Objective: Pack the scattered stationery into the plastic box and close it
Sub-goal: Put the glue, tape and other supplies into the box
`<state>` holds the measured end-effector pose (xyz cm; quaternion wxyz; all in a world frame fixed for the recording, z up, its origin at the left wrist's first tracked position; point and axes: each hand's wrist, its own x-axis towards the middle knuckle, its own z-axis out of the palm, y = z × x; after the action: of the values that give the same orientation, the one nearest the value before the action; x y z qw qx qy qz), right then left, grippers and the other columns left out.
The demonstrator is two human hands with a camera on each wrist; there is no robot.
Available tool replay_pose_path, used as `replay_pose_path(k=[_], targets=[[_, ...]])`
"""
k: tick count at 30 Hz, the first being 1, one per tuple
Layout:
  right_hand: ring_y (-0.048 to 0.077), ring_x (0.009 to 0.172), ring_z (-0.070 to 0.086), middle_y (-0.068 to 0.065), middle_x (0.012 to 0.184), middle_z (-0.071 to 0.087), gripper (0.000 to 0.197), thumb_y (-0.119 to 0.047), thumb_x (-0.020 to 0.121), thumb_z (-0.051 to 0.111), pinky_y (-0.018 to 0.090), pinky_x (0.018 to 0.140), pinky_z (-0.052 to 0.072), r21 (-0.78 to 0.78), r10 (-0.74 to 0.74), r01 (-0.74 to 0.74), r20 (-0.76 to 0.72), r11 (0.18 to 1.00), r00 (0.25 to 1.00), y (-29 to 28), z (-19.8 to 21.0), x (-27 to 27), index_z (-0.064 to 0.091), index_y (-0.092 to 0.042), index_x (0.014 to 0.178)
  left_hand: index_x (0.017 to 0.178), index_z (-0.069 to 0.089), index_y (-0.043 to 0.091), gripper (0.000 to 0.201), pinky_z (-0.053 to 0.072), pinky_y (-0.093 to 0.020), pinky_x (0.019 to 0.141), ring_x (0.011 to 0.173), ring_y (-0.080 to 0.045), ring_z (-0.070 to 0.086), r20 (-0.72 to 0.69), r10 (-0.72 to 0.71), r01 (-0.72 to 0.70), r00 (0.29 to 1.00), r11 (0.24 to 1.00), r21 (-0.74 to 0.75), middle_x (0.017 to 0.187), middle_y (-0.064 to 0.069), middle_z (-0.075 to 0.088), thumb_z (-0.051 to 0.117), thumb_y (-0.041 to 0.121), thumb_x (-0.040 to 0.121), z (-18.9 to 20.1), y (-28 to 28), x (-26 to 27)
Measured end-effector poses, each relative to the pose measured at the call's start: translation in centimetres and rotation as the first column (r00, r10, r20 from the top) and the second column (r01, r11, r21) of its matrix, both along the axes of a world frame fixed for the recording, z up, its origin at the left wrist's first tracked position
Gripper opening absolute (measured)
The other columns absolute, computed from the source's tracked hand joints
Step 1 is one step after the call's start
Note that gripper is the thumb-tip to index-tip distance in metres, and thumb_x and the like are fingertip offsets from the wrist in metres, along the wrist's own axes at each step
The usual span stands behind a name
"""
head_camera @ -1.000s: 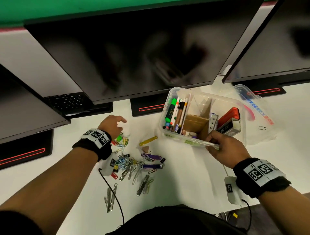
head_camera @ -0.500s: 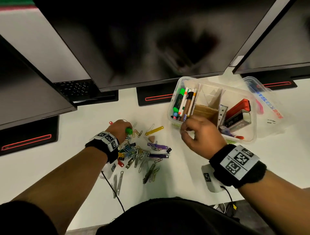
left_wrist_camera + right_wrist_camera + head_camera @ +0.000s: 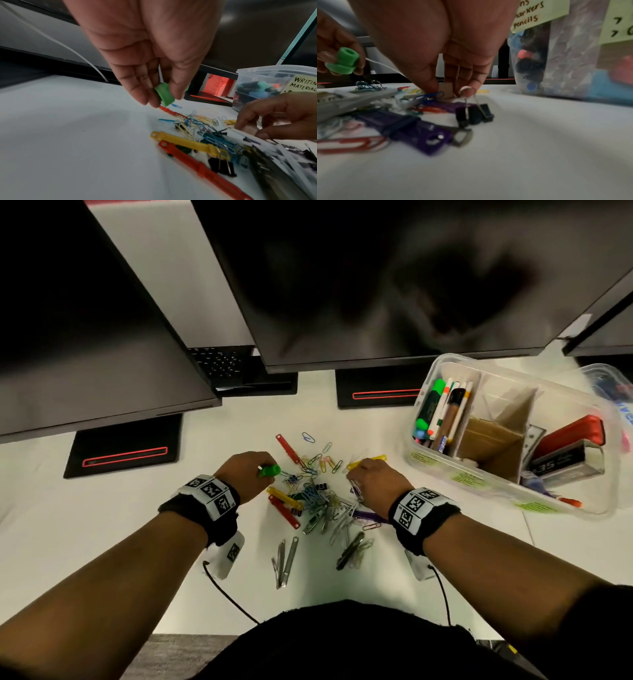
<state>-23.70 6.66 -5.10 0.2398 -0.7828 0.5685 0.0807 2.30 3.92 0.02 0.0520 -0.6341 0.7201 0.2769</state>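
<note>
1. Landmark: clear plastic box (image 3: 442, 470), lid off, standing on the white desk (image 3: 102, 525) under the edge of a dark monitor (image 3: 376, 285).
2. Box contents: markers and pens (image 3: 442, 409) in the compartment nearest the clip pile; cardboard dividers (image 3: 493, 436) in the middle; a red stapler (image 3: 572, 433) at the end farthest from the pile. Handwritten yellow labels (image 3: 539, 14) are stuck on the wall of the box.
3. The clear lid (image 3: 613, 385) lies on the far side of the box from the pile, partly cut off by the frame edge.
4. The scattered stationery (image 3: 318, 494) lies beside the marker end of the box, apart from it: coloured paper clips, red, yellow and purple plastic fasteners, black binder clips.
5. Left hand (image 3: 246, 474), on the side of the pile away from the box: thumb and fingertips pinch a small green plastic piece (image 3: 164, 94), held off the desk.
6. Right hand (image 3: 376, 484), between pile and box: fingers point down and close on a small tan block (image 3: 447, 89) on the desk.
7. A black binder clip (image 3: 474, 115) stands just in front of the right fingertips (image 3: 467, 90), its wire loop against one of them; purple fasteners (image 3: 412, 128) lie close by.
8. Two monitor bases with red strips (image 3: 380, 392) stand behind the pile, beside the box.
</note>
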Motion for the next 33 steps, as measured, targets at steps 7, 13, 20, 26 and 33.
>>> replay_pose_path(k=[7,13,20,26,33], targets=[[0.028,0.094,0.061,0.008,0.108,0.058,0.028,-0.015,0.087,0.052,0.037,0.085,0.051,-0.205,-0.125,0.196,0.313,0.959,0.942,1.4,4.0,-0.5,0.06,-0.014,0.114,0.11,0.065,0.017,0.024,0.047,-0.029,0.088,0.097,-0.021,0.06,-0.182,-0.11,0.087,0.977,0.988,-0.127,0.109,-0.006,0.062,0.063,0.021,0.086,2.0,-1.4,-4.1],[0.014,0.077,0.055,0.005,0.094,0.057,0.018,-0.009,0.083,0.061,0.023,0.071,0.047,-0.357,-0.153,0.357,0.489,0.863,0.859,3.2,10.0,-3.1,0.063,-0.01,0.1,0.105,0.068,0.021,0.023,0.048,-0.025,0.081,0.09,-0.013,0.057,-0.335,-0.247,0.149,0.909,0.945,-0.292,0.098,0.003,0.061,0.067,0.024,0.082,4.7,-2.0,-11.7],[0.025,0.086,0.057,0.01,0.091,0.062,0.012,-0.01,0.081,0.063,0.021,0.073,0.037,-0.451,-0.432,0.639,0.482,0.624,0.762,4.3,11.1,-12.0,0.064,-0.009,0.092,0.106,0.065,0.019,0.025,0.053,-0.021,0.079,0.087,-0.008,0.06,-0.554,-0.332,0.177,0.764,0.932,-0.316,0.104,0.002,0.065,0.066,0.015,0.081,7.1,-0.5,-20.8],[0.032,0.089,0.058,0.013,0.092,0.067,0.014,-0.006,0.079,0.065,0.02,0.078,0.033,-0.422,-0.481,0.653,0.447,0.63,0.754,5.4,9.3,-14.5,0.069,-0.007,0.092,0.133,0.049,0.024,0.05,0.046,-0.031,0.101,0.114,-0.018,0.057,-0.468,-0.425,0.363,0.775,0.905,-0.221,0.135,-0.001,0.053,0.059,0.007,0.087,6.8,0.2,-24.2],[0.019,0.07,0.063,0.004,0.081,0.068,0.013,-0.011,0.08,0.057,0.027,0.065,0.052,-0.427,-0.132,0.353,0.467,0.832,0.874,5.2,9.4,-9.3,0.069,-0.01,0.085,0.107,0.066,0.02,0.023,0.042,-0.018,0.082,0.093,-0.008,0.055,-0.328,-0.319,0.214,0.889,0.924,-0.317,0.112,0.002,0.06,0.056,0.01,0.088,5.9,-2.5,-16.5]])
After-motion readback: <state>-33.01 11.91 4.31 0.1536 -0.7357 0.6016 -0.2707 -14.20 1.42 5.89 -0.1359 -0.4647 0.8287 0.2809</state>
